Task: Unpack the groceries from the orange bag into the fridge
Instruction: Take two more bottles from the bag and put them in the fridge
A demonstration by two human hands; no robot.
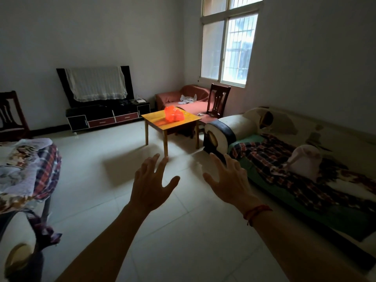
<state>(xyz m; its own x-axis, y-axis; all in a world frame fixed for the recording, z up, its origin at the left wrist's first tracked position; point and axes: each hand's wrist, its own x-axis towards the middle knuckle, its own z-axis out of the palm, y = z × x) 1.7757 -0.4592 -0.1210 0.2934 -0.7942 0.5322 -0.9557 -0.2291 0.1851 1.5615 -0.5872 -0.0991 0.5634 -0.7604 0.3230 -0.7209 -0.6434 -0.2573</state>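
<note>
The orange bag sits bulging on a small yellow wooden table across the room, well beyond arm's reach. My left hand and my right hand are stretched out in front of me above the floor, fingers spread, holding nothing. A red string is tied round my right wrist. No fridge is in sight.
A sofa with a plaid blanket runs along the right wall, another covered seat stands at the left. Behind the table are a dark chair, a red sofa and a TV cabinet. Pale tiled floor lies between.
</note>
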